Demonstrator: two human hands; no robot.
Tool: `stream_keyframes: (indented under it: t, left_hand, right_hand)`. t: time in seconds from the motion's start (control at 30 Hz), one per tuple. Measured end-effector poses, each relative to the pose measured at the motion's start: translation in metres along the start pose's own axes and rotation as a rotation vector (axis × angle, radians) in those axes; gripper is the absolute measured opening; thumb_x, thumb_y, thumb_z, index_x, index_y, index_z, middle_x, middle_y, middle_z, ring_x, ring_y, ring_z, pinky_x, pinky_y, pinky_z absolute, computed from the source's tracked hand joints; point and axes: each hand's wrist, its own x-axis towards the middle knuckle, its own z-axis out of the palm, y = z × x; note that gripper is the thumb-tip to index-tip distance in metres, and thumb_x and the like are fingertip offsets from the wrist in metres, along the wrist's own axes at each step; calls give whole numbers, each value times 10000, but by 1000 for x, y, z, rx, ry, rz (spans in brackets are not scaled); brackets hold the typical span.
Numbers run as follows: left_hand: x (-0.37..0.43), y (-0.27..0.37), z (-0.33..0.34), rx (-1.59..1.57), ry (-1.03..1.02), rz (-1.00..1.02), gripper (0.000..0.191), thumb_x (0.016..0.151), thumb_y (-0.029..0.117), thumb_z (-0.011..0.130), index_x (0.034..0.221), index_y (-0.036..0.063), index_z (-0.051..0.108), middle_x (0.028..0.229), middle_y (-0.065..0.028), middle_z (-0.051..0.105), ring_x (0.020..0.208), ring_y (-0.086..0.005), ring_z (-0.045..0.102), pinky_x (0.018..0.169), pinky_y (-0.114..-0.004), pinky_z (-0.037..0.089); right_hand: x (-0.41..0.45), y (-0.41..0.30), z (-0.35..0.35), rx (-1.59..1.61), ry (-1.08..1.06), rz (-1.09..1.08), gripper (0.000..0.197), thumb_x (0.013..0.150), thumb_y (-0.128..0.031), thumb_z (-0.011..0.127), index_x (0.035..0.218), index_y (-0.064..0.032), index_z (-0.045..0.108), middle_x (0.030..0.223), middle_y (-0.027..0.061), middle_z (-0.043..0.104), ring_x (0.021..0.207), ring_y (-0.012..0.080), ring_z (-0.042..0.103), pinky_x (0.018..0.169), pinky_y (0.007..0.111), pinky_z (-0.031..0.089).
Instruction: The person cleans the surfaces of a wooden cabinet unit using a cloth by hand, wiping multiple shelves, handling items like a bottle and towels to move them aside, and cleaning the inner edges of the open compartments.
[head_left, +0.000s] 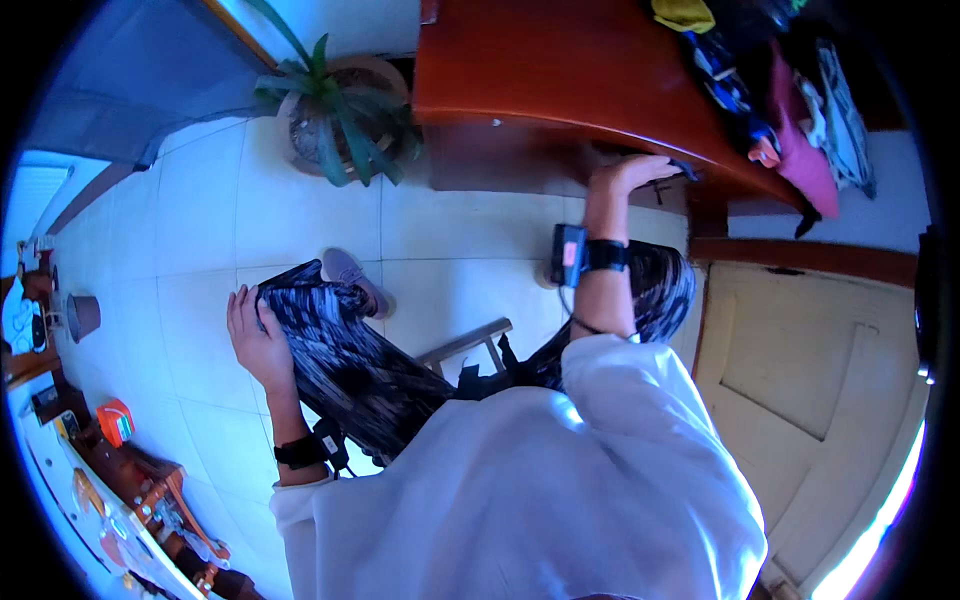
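Observation:
My left hand (256, 335) rests on the knee of my dark patterned trousers (360, 375), its fingers loosely extended and holding nothing visible. Reaching forward, my right hand (634, 174) is at the front edge of a reddish-brown wooden cabinet or table (540, 67). A small dark item (686, 171) shows at its fingertips; whether the fingers grip it or only touch it, I cannot tell. Both wrists carry black straps with small devices. Clothes or cloths, among them a pink one (799, 142), hang over the right part of the wooden furniture.
A potted plant (300, 142) stands left of the wooden furniture. A pale panelled door (795, 360) is at the right. Part of a wooden stool or chair (469, 341) shows between my legs. At the far left are a grey bucket (83, 316) and an orange container (114, 422).

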Motion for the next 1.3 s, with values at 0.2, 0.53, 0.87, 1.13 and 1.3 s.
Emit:
stream_keyframes:
  t: [0.2,0.53,0.87,1.13,1.3]
  left_hand:
    - [0,1,-1,-22,-16,-7,255,923,145,475,1107,43,619,1196,-124,588,1198,-331,478,1011,-402,368]
    - [1,-5,6,-4,-33,3,271,944,162,445,1118,50,619,1202,-127,588,1200,-322,480,1012,-402,368]
    - [7,1,3,-6,-36,34,264,938,164,448,1113,58,615,1195,-118,589,1203,-323,474,1015,-393,365]
    - [7,7,1,-21,-31,24,255,935,168,458,1091,57,627,1174,-109,602,1200,-317,478,1009,-390,372]
    - [2,-2,5,-54,-28,13,259,941,160,441,1088,53,625,1172,-117,600,1191,-320,485,1004,-395,374]
  right_hand:
    - [-121,68,17,-326,-177,-59,665,961,-363,387,1478,-66,94,1520,164,152,1392,350,169,1124,504,117]
    - [-236,33,34,-485,-402,224,659,982,-193,404,1463,12,3,1537,193,3,1428,271,40,1142,324,51]
    - [-14,3,-34,-294,-339,-250,579,993,-194,313,1483,-96,20,1541,160,33,1419,307,94,1167,440,53]
    - [-91,58,-18,-1084,-336,-452,670,996,-217,384,1482,-136,-70,1549,134,-36,1423,307,79,1156,418,49]
    - [-245,35,23,-388,-553,-93,659,962,-75,394,1484,-70,-7,1529,191,-117,1417,354,-17,1146,391,41]
